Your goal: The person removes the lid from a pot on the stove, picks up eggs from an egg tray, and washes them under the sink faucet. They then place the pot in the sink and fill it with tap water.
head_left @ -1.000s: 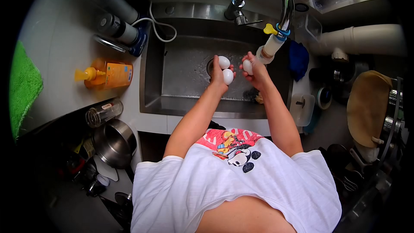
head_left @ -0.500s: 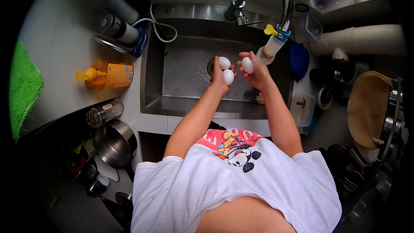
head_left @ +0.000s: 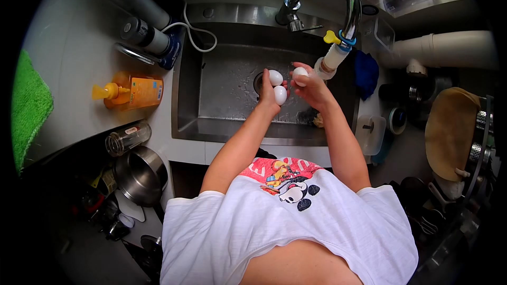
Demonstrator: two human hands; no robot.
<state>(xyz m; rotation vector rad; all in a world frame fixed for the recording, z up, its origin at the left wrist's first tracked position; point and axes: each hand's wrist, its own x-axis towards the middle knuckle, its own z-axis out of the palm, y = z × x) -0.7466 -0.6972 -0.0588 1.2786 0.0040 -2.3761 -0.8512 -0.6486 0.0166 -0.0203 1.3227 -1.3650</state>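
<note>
Three eggs in play, and all of them are up in the hands over the sink [head_left: 222, 82]! The left hand [head_left: 268, 91] cradles two, an upper egg [head_left: 275, 78] and a lower egg [head_left: 280, 95], its fingers curled around them close to the drain. The right hand [head_left: 313, 89] has the third egg [head_left: 300, 76], fingers closed about it, just beside the faucet filter [head_left: 334, 57]; whether water is flowing there, I can't tell. So the lifting looks done for all three, the visible shells look whole, and putting them down is a step not yet taken.

Over to the containers! The sink floor carries scattered droplets, with a small tan scrap [head_left: 318, 120] near its front right corner. By the sink's left edge, the soap bottle [head_left: 142, 92] shows orange through its wall. A glass jar [head_left: 128, 137] sits towards the counter [head_left: 189, 151]'s front left corner, contents unclear; near it, a steel pot [head_left: 138, 177] shows bare metal inside. Off the sink's right edge, there's a translucent tub [head_left: 369, 137], its contents hard to make out.
</note>
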